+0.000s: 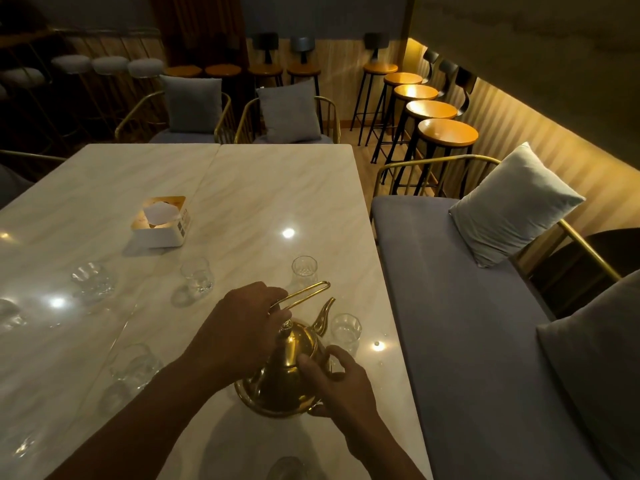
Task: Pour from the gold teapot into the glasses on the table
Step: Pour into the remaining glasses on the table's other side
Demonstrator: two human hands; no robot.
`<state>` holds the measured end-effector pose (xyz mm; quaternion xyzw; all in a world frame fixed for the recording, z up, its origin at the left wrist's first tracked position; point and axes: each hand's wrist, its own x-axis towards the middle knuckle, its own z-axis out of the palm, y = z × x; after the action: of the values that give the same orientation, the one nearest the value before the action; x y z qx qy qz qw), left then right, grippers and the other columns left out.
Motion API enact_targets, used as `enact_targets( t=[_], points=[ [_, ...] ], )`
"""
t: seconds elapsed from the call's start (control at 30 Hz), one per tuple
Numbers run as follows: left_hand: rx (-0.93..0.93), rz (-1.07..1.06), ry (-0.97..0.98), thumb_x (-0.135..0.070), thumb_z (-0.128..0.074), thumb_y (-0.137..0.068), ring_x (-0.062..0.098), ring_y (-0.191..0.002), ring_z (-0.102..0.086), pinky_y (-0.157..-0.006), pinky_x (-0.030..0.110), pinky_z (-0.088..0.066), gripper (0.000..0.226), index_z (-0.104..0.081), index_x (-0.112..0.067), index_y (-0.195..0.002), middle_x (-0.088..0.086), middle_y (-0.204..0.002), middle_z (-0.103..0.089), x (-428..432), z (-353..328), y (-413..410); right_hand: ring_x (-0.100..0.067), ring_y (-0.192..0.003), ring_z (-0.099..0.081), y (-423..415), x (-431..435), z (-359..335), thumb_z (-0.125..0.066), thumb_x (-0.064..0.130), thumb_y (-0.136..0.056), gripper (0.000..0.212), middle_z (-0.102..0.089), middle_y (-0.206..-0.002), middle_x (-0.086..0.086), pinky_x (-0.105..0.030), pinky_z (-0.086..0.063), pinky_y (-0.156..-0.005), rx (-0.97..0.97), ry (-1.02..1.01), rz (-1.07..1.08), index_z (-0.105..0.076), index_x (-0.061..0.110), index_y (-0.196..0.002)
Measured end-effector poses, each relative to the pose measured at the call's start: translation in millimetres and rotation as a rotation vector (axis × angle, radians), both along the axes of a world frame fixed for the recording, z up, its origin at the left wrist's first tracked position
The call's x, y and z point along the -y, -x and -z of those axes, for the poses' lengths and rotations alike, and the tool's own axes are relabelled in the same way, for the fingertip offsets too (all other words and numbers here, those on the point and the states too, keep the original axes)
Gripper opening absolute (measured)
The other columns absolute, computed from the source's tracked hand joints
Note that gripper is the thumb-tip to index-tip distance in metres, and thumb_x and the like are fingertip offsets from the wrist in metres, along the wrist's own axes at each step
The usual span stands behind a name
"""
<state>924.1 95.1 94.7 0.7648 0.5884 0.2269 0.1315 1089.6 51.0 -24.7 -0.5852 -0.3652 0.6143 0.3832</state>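
Note:
A gold teapot (pixel 284 375) is tilted over the marble table (pixel 259 188), its spout pointing toward a clear glass (pixel 345 331) just to its right. My left hand (pixel 239 327) grips the thin wire handle above the lid. My right hand (pixel 332 382) curls around the pot's lower body and base. Another glass (pixel 304 268) stands beyond the spout, and one more (pixel 196 277) further left. Several other glasses (pixel 91 282) are spread over the left half of the table. Whether liquid flows cannot be seen.
A white tissue box (pixel 162 221) sits mid-table. A grey cushioned bench (pixel 467 306) with pillows (pixel 512 206) runs along the table's right edge. Chairs and bar stools (pixel 446 133) stand beyond the far edge. One glass (pixel 287 469) is at the bottom edge of view.

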Motion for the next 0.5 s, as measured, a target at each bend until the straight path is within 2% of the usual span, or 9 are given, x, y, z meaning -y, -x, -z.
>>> enact_targets(
  t=[0.07,0.13,0.2,0.27,0.4,0.5],
  points=[
    [-0.003,0.01,-0.049,-0.031,-0.058,-0.089,0.007,-0.081,-0.058,-0.075,0.022,-0.047,0.032,-0.061,-0.018,-0.117,-0.001,-0.098,-0.067,-5.6,-8.3,9.5,-0.013,-0.087,-0.071,7.6,-8.3,-7.5,-0.082,0.058,-0.069,0.05,-0.066,-0.111,0.003,-0.03,-0.066,-0.063,-0.021,-0.029,-0.013,-0.058,0.042,-0.11],
    [-0.014,0.018,-0.092,-0.031,-0.058,-0.089,0.008,-0.079,-0.058,-0.073,0.023,-0.048,0.031,-0.062,-0.016,-0.116,0.0,-0.097,-0.067,-14.3,-16.4,18.0,-0.016,-0.088,-0.073,16.7,-18.9,-13.0,-0.081,0.061,-0.064,0.074,-0.067,-0.117,-0.002,-0.031,-0.066,-0.065,-0.048,-0.043,-0.028,-0.057,0.035,-0.129],
    [-0.026,0.021,-0.123,-0.032,-0.057,-0.089,0.01,-0.08,-0.059,-0.074,0.025,-0.048,0.034,-0.063,-0.013,-0.116,0.003,-0.098,-0.068,-24.7,-22.0,26.1,-0.018,-0.088,-0.074,28.1,-30.0,-17.1,-0.08,0.062,-0.062,0.09,-0.068,-0.123,-0.007,-0.03,-0.066,-0.064,-0.054,-0.051,-0.029,-0.053,0.028,-0.14],
    [-0.03,0.014,-0.13,-0.034,-0.057,-0.088,0.014,-0.083,-0.061,-0.076,0.029,-0.05,0.037,-0.063,-0.011,-0.117,0.006,-0.101,-0.069,-35.5,-27.2,33.7,-0.017,-0.089,-0.073,40.2,-40.4,-21.6,-0.08,0.063,-0.062,0.092,-0.068,-0.129,-0.011,-0.028,-0.064,-0.061,-0.058,-0.05,-0.023,-0.052,0.026,-0.142],
    [-0.043,0.006,-0.145,-0.034,-0.057,-0.087,0.018,-0.086,-0.063,-0.077,0.034,-0.053,0.037,-0.064,-0.01,-0.116,0.008,-0.103,-0.069,-60.5,-33.3,45.0,-0.021,-0.095,-0.075,56.4,-64.2,-24.7,-0.082,0.06,-0.069,0.079,-0.068,-0.129,-0.013,-0.028,-0.065,-0.061,-0.074,-0.051,-0.002,-0.055,0.029,-0.137],
    [-0.061,-0.007,-0.141,-0.033,-0.059,-0.088,0.017,-0.089,-0.062,-0.078,0.029,-0.049,0.036,-0.063,-0.013,-0.118,0.006,-0.105,-0.068,-83.9,-30.7,51.2,-0.023,-0.096,-0.076,67.9,-81.4,-23.3,-0.083,0.057,-0.075,0.081,-0.065,-0.136,-0.014,-0.031,-0.066,-0.063,-0.078,-0.017,0.022,-0.054,0.025,-0.144]
  ],
)
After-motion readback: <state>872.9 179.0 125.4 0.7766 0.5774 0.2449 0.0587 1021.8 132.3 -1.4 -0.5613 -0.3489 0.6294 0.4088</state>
